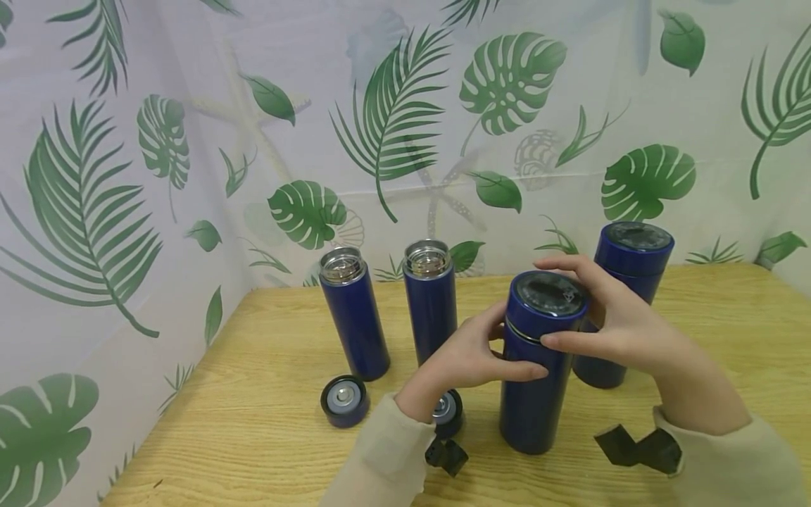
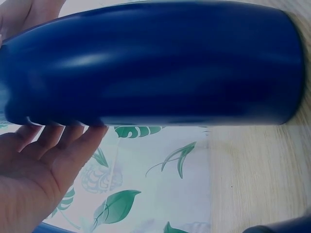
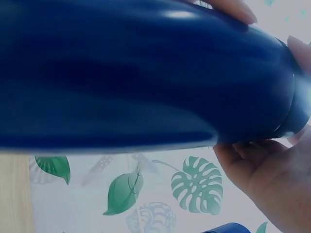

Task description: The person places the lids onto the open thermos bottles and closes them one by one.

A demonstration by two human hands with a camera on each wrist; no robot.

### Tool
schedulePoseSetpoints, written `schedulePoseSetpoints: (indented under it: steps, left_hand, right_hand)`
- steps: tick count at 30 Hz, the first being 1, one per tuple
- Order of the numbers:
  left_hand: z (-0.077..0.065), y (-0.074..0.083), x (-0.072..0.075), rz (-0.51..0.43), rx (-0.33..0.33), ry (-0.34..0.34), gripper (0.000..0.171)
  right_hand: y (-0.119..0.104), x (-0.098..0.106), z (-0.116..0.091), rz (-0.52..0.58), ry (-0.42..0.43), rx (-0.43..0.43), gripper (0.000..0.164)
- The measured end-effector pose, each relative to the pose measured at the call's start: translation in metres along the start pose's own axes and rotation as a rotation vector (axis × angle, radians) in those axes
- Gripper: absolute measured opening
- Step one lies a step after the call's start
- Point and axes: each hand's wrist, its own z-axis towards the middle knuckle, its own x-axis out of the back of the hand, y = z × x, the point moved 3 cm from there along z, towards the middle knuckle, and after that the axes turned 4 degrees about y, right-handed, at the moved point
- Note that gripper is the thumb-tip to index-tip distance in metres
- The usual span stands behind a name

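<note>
A dark blue thermos bottle (image 1: 532,408) with a glossy black lid top stands upright before me, held in both hands. My left hand (image 1: 469,355) grips the upper body from the left, thumb across the front just below the seam. From the other side, my right hand (image 1: 624,324) holds the lid (image 1: 548,304), its thumb near the seam and its fingers behind. A silvery ring shows between lid and body. In the left wrist view, the bottle (image 2: 170,68) fills the upper part, with left-hand fingertips against its side.
Two open blue bottles (image 1: 355,320) (image 1: 433,303) with steel rims stand at left. One loose lid (image 1: 344,400) lies upturned before them; another lid (image 1: 448,415) is partly hidden by my left wrist. Behind my right hand stands a lidded bottle (image 1: 633,260). Leaf-print cloth (image 1: 393,127) hangs behind the wooden table (image 1: 241,422).
</note>
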Motion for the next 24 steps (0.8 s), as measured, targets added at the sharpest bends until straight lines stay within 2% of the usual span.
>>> schedulePoseSetpoints:
  steps: [7,13,16,19,24]
  left_hand:
    - [-0.0003,0.0002,-0.0001,-0.009,0.011,-0.002,0.068]
    - [0.0000,0.0017,-0.0017,0.016,0.011,-0.022,0.070]
    - [-0.0002,0.0021,-0.0024,0.018,0.014,-0.040,0.070]
    - [-0.0007,0.0021,-0.0020,0.015,0.016,-0.044,0.069]
    - [-0.0013,0.0015,-0.0014,-0.001,0.004,-0.046,0.067]
  right_hand:
    - [-0.0023,-0.0021,-0.0001,-0.137,0.073,-0.037,0.071]
    - [-0.0037,-0.0025,-0.0010,-0.365,0.154,-0.130,0.067]
    - [-0.0051,-0.0026,-0.0008,-0.421,0.163,-0.134,0.068]
    - [-0.0055,-0.0021,-0.0006,-0.395,0.132,-0.101,0.069]
    - [-0.0027,-0.0015,-0.0013,-0.126,0.006,-0.012,0.073]
